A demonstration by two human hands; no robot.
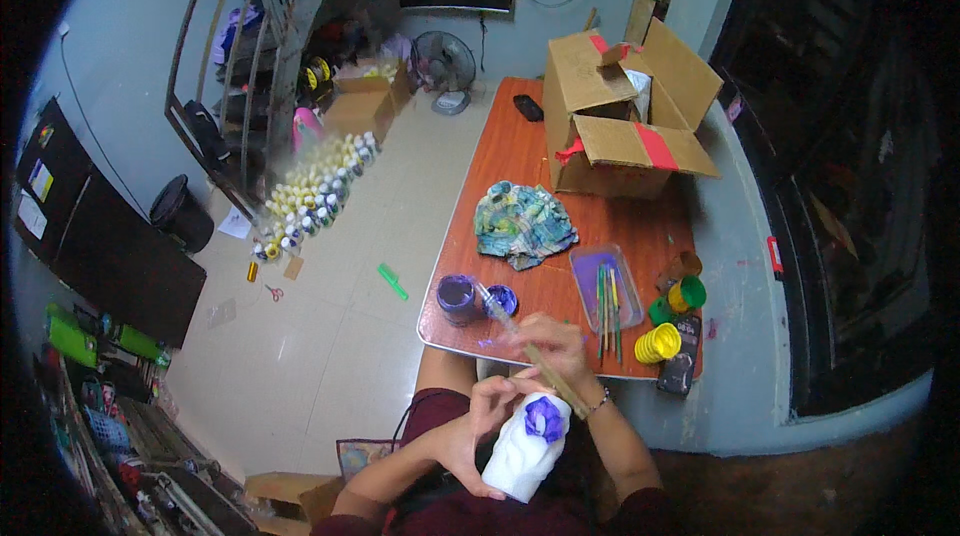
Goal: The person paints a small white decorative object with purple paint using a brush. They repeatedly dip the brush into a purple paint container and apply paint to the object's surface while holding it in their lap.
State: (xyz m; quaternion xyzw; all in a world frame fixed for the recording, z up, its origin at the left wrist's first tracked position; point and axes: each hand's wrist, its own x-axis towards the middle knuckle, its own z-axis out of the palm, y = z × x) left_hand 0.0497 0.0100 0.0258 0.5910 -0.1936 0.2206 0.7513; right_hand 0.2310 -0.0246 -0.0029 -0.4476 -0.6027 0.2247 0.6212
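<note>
Gripping the white, lumpy, cylinder-like piece (520, 454) with its purple patch between the thumb and fingers of my left hand (462, 441), I hold it above my lap. My right hand (556, 346) pinches the long paintbrush with a flat tan handle (562, 391), its far end near the dark round jar of purple paint (457, 304) on the reddish-brown, pale-edged table (500, 156).
</note>
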